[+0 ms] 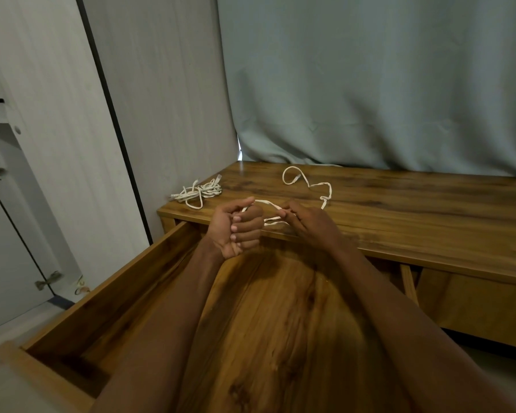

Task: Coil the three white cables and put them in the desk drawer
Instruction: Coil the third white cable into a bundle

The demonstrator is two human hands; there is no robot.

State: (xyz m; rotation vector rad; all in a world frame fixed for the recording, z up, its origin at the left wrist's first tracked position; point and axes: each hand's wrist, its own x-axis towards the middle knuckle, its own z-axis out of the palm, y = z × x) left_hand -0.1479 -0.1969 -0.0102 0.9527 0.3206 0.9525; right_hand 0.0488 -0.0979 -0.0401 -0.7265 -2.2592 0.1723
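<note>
Drawer (108, 296) open; both hands (239, 228) (307, 222) grip 1 cable (316, 186).

Head-worn view, looking down, close over desk (399, 210)

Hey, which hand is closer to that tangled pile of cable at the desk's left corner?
Left. The left hand is just to the right of the cable pile and nearer the camera; the right hand is farther right, pinching the loose cable.
</note>
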